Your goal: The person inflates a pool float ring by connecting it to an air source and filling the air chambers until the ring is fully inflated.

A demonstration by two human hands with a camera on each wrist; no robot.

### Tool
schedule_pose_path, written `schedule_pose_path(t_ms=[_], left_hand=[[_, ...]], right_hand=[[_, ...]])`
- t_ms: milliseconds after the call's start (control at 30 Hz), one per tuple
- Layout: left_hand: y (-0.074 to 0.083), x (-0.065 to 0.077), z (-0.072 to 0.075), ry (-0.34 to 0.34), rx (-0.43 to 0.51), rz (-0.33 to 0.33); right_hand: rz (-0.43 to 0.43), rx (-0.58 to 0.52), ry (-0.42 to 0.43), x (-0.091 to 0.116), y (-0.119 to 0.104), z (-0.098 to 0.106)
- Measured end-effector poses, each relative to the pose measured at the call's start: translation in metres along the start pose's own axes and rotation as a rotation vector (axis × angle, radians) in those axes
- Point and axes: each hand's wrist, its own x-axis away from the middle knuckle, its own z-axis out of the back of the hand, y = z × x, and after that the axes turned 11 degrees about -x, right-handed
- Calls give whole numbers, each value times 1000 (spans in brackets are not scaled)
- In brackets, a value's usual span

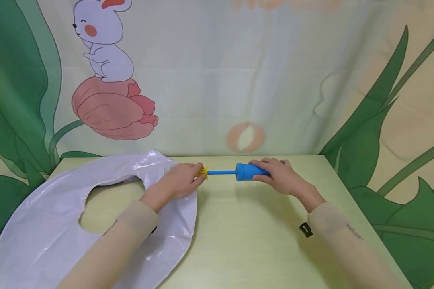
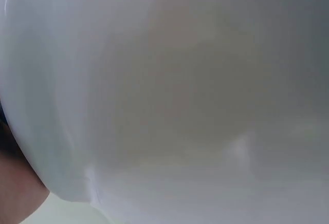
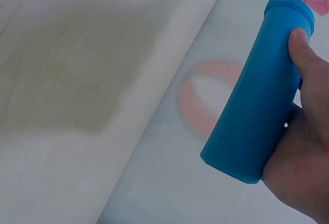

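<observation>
A blue hand air pump [image 1: 246, 172] is held level between both hands over the table. My right hand [image 1: 280, 176] grips its barrel, the thumb laid along the side in the right wrist view. At the other side, my left hand [image 1: 179, 180] holds the yellow end piece [image 1: 204, 172], most of which the fingers hide. A thin blue rod [image 1: 222, 172] shows drawn out between barrel and yellow piece. Under my left forearm lies a pale, shiny inflatable ring [image 1: 32, 224], wrinkled and soft-looking. Its plastic [image 2: 180, 90] fills most of the left wrist view.
The pale yellow-green table [image 1: 235, 241] ends at the back against a curtain [image 1: 209, 88] printed with a rabbit, flowers and leaves. A small black piece [image 1: 306, 229] hangs by my right sleeve [image 1: 332, 224]. The ring covers the table's left part.
</observation>
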Motion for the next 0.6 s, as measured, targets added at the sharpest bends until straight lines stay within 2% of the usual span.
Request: schedule_pose_path(t_ms=[133, 300, 467, 600], left_hand=[[-6, 6, 5, -23, 20, 7], [-8, 9, 8, -36, 18, 24], [-5, 9, 7, -20, -3, 39], [0, 6, 6, -2, -17, 46]], right_hand=[[-12, -29, 8, 11, 16, 10], [-10, -43, 23, 13, 28, 13], [-5, -5, 51, 7, 22, 5], [1, 52, 74, 2, 7, -3]])
